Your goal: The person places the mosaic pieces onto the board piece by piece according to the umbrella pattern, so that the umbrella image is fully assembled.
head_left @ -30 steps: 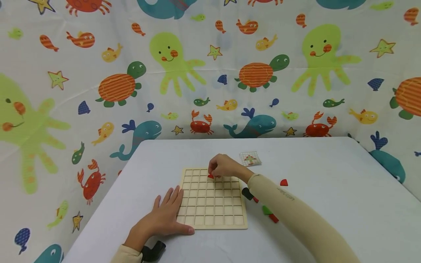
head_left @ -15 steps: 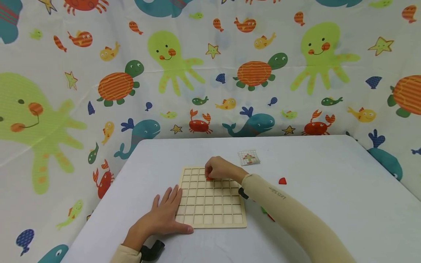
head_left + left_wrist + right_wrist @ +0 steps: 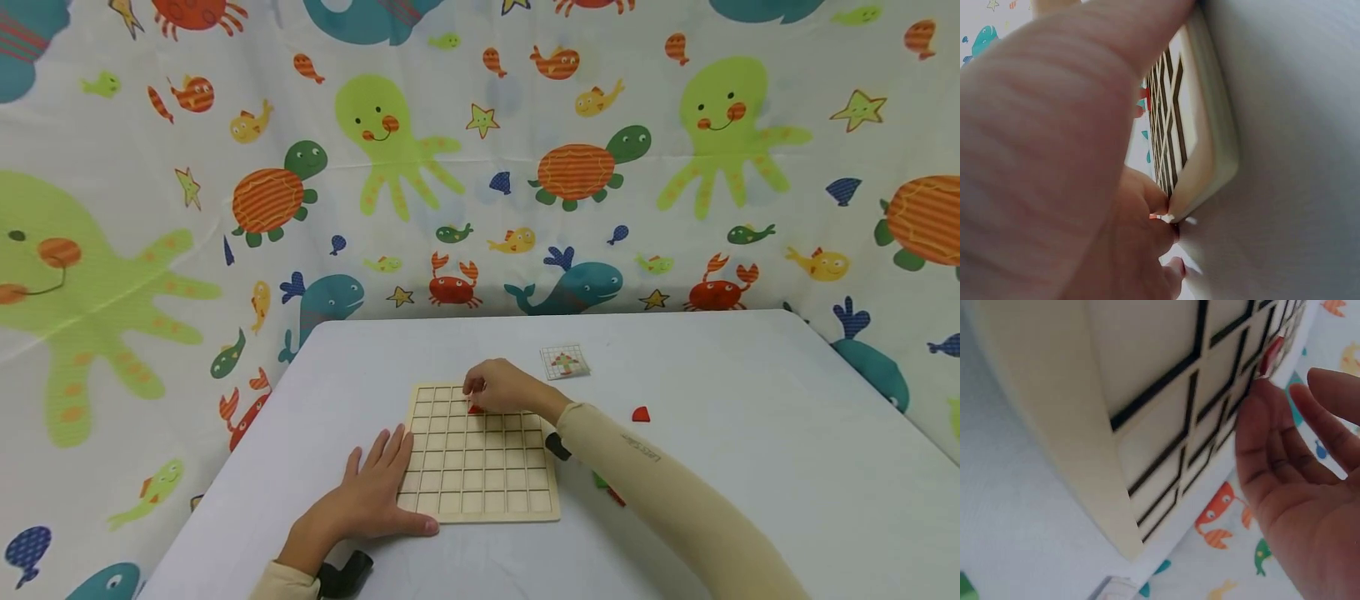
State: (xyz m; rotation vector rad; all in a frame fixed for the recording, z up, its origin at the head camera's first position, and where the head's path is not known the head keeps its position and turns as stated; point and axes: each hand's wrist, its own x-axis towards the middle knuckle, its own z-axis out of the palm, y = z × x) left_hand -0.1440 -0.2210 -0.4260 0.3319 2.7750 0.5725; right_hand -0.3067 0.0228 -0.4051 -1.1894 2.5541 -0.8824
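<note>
A square wooden grid board (image 3: 475,481) lies on the white table. My left hand (image 3: 371,492) rests flat at its left side, with straight fingers along the edge and the thumb by the near left corner. Over the far part of the grid is my right hand (image 3: 501,387). A small red piece (image 3: 476,409) sits on the board under it. In the right wrist view the thumb stands apart from the fingers, and a fingertip is at or just beside the red piece (image 3: 1271,357); whether it touches cannot be told.
A card (image 3: 566,362) with a coloured picture on a grid lies behind the board. To the right are a red rounded piece (image 3: 641,414), a green piece (image 3: 599,480) and a red oblong piece (image 3: 616,497), the last two partly behind the right sleeve. A patterned cloth hangs behind.
My right hand pinched the red piece and set it on the grid; its fingers have now loosened and come slightly off it. The left hand has stayed at the board's edge.
</note>
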